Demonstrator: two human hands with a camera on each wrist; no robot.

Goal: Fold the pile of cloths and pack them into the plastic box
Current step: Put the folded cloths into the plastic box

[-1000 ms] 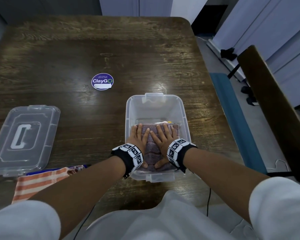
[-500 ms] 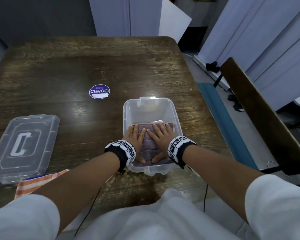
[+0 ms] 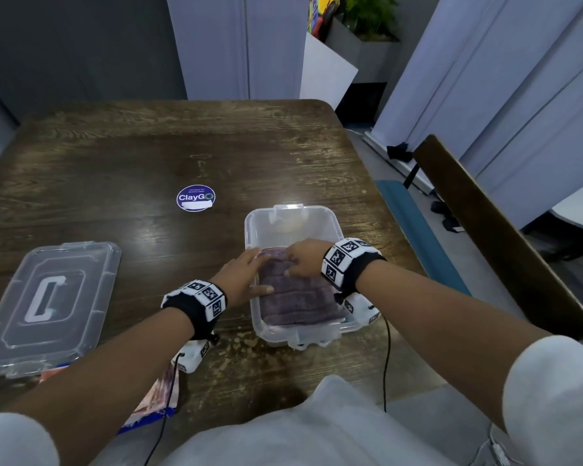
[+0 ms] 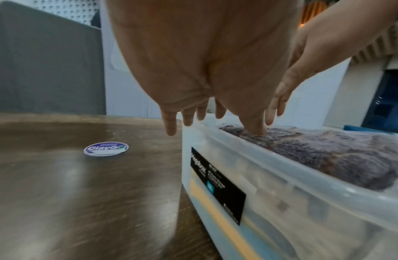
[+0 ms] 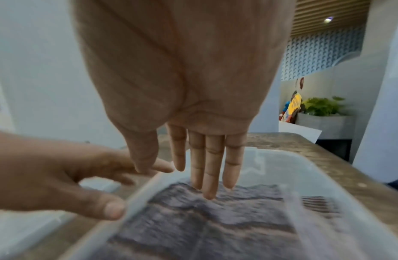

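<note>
- Clear, soft-cornered rectangular plastic box (image 3: 249, 237) stands open on the dark, glossy wood-grain table (image 3: 115, 163), near its right front edge. The walls are translucent and a little milky. The left wall (image 4: 271, 193) carries a black printed label (image 4: 218, 186).
- Folded purple-grey terry cloth (image 3: 297, 297) has a nubbly pile with ribbed bands across it. It lies flat inside the box and fills the near part. The far end shows bare plastic bottom.
- From the left wrist the cloth (image 4: 327, 151) sits about level with the rim. Pale yellow and blue bands show through the wall below it (what they are I cannot tell).
- Left hand (image 3: 246, 277) is spread wide, fingers straight, holding nothing. It reaches over the box's left rim. The thumb tip comes down at the cloth's left edge, right beside the rim, and the four fingers (image 4: 171, 121) point away past it.
- Right hand (image 3: 305, 260) is flat, fingers straight and close together, gripping nothing. The fingertips (image 5: 210, 193) touch the cloth's far end — palm lifted above the fabric (image 5: 204, 219).
- The two hands are near each other over the cloth's far left corner.
- Clear flat plastic lid with a white handle (image 3: 48, 297) lies well apart on the left.
- An orange-and-white striped cloth (image 3: 155, 395) sits at the table's near edge, partly hidden under the left forearm.
- Round purple "ClayGo" sticker (image 3: 196, 198) lies flat on the table beyond the box.
</note>
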